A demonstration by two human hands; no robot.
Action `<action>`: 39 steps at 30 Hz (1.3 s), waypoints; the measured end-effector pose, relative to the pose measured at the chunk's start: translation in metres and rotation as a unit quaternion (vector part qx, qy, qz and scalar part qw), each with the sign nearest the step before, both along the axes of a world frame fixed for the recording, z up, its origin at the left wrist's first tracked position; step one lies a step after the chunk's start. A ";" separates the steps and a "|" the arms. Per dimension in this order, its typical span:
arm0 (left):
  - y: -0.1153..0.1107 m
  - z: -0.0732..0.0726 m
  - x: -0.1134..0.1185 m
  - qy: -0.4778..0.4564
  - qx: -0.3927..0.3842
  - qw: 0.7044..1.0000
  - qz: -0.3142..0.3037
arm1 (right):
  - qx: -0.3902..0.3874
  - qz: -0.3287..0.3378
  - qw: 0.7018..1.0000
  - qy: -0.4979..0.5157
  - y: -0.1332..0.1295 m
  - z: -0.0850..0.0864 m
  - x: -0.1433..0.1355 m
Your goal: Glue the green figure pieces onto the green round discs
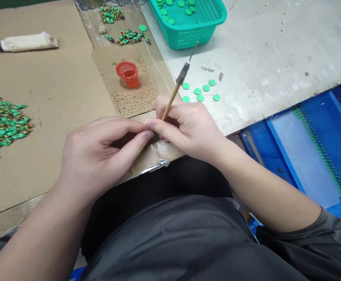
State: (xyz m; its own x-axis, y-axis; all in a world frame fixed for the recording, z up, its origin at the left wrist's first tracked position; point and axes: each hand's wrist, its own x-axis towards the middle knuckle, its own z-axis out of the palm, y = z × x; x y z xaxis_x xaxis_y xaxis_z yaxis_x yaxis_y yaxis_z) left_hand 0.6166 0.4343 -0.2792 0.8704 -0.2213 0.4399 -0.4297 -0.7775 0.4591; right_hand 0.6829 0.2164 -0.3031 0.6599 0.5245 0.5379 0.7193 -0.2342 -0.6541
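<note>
My left hand (100, 152) is closed in a pinch near the table's front edge, its fingertips meeting those of my right hand (188, 125). A bit of something small and green (156, 136) shows between the fingertips; most of it is hidden. Held in my right hand is a slim wooden-handled tool (172, 99), its thin dark point tilted up and away from me. Just beyond the hands, an orange cup (133, 80) with liquid in it stands on a speckled cardboard piece (129, 102). Several green buttons (206, 88) lie beyond my right hand.
A green basket (188, 37) holds more buttons at the back. Small green-and-yellow pieces form a large pile (3, 125) at left and smaller heaps (129, 37) farther back. A cloth-wrapped tool (28, 42) lies on cardboard (62, 86). Blue trays (284, 152) sit below the table's right edge.
</note>
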 end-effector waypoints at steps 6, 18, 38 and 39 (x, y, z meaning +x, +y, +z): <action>0.001 -0.001 0.002 0.000 0.002 1.000 -0.013 | -0.027 -0.006 1.000 -0.015 0.002 0.001 -0.003; 0.004 0.000 0.005 0.052 -0.074 0.996 -0.008 | 0.100 -0.014 0.988 0.117 0.003 0.001 -0.014; -0.001 0.073 -0.023 0.254 -0.348 0.901 -0.046 | 0.109 -0.072 0.970 0.207 -0.007 -0.012 -0.057; -0.001 0.073 -0.022 0.254 -0.348 0.901 -0.047 | 0.108 -0.072 0.970 0.207 -0.007 -0.012 -0.057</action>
